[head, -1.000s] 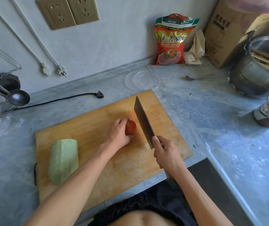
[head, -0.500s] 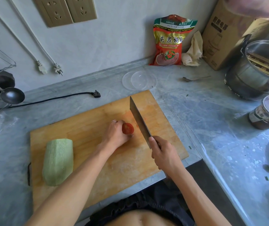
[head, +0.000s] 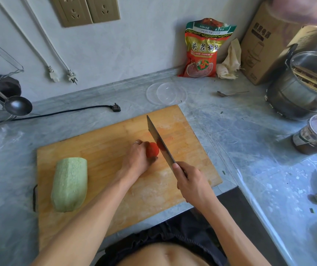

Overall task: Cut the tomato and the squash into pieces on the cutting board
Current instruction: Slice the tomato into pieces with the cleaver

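A wooden cutting board (head: 100, 143) lies on the grey counter. Near its middle sits a small red tomato (head: 152, 150), gripped from the left by my left hand (head: 137, 157). A cleaver (head: 158, 140) stands blade down against the tomato's right side, its handle in my right hand (head: 191, 184). A peeled pale green squash (head: 69, 184) lies whole on the board's left end, apart from both hands.
Behind the board are a clear plastic lid (head: 166, 93), a black plug and cable (head: 115, 108), a red snack bag (head: 201, 48) and a spoon (head: 230, 93). A steel pot (head: 303, 87), a jar (head: 315, 134) and a cardboard box (head: 274, 39) stand right. A ladle (head: 17, 107) is left.
The cleaver has closed in from the right until its blade rests against the tomato. My left hand keeps its hold on the tomato. The view has shifted slightly.
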Demonstrator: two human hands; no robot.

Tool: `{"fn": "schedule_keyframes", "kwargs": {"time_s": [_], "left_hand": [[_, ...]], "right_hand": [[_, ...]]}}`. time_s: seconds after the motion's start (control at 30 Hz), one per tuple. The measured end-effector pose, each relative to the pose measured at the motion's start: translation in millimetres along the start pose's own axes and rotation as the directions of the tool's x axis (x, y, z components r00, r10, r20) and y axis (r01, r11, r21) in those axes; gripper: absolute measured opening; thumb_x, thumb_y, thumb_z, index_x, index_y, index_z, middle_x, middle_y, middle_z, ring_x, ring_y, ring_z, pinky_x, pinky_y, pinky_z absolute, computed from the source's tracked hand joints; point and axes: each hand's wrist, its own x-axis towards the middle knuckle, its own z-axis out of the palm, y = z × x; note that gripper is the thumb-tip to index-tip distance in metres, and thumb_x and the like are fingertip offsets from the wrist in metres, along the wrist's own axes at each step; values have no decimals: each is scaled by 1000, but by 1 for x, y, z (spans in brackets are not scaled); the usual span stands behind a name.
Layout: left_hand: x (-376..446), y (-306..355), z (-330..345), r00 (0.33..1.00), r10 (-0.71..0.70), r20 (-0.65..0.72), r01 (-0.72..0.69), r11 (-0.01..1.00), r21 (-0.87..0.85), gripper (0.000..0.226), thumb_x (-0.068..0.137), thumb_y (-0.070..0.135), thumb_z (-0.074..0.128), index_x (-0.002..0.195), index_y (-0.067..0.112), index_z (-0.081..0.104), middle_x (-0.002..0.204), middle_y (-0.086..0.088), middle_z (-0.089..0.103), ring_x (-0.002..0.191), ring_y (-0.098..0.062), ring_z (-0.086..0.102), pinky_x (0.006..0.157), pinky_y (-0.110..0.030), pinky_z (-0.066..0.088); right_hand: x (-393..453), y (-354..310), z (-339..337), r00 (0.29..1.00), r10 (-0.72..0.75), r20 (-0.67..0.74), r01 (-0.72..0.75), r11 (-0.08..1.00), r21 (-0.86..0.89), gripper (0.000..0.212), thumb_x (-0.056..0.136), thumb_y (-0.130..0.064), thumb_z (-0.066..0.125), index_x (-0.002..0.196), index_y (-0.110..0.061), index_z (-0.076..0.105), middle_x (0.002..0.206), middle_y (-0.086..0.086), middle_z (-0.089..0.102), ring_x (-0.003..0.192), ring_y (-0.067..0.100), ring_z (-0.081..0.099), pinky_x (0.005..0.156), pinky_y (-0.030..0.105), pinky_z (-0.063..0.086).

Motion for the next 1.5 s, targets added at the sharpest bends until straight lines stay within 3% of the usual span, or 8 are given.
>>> {"fn": "schedule_keyframes", "kwargs": {"time_s": [0.13,0.37,0.5,0.8,0.93,1.1,1.37,1.5], "left_hand": [[-1,-3,-1,1000,10,26,-10,1000,10,43,74,32,83,108,10,68,106,-14,63,95,-32,63,77,-35,51],[4,5,-2,998,-7,54,0,993,118,26,81,44,68,90,20,64,88,-1,61,81,-20,63,61,-26,42],[5,4,-2,999,5,50,-12,989,144,25,82,42,70,93,21,64,92,-3,67,83,-23,65,62,-25,37],[5,8,-2,999,-1,47,-7,985,170,22,79,37,63,95,23,70,87,-1,70,80,-21,68,63,-29,54],[2,12,-3,999,-17,45,10,987,159,18,80,32,64,93,21,68,85,-2,70,78,-23,68,59,-30,53],[0,14,-1,997,-40,62,31,990,139,18,79,32,60,94,25,68,84,1,68,79,-21,67,53,-24,35],[-5,21,-4,996,-84,44,79,993,92,24,82,25,71,101,13,64,99,-8,68,90,-31,66,62,-27,40],[-5,21,-3,997,-72,30,71,996,55,26,76,20,71,99,10,68,97,-12,70,90,-32,68,67,-30,49]], "right_hand": [[-4,-1,1,1000,-7,-7,7,1000,-2,42,105,-39,37,91,-7,60,69,23,56,52,16,41,48,41,43],[-10,-3,5,999,-43,2,43,999,13,42,105,-38,37,96,-5,60,68,24,54,52,17,39,45,38,38],[-9,-2,11,997,-79,12,79,997,-5,39,105,-36,37,74,-16,49,54,4,39,48,14,32,47,36,28],[-3,-1,17,997,-81,-5,81,995,-55,38,105,-35,38,69,-24,44,53,-4,37,47,12,28,48,26,25],[3,-1,22,997,-75,-30,73,995,-66,38,105,-35,38,72,-17,46,52,-4,36,46,12,27,49,29,26],[1,1,21,996,-89,-21,87,993,-77,38,105,-36,38,70,-22,44,51,-5,35,44,12,27,48,28,25],[7,4,25,997,-65,-42,63,996,-56,37,105,-34,38,73,-18,48,51,-5,38,44,13,29,48,30,27],[15,0,31,997,-60,-55,57,996,-66,36,105,-35,39,90,-11,61,54,1,48,46,19,39,48,33,32]]}}
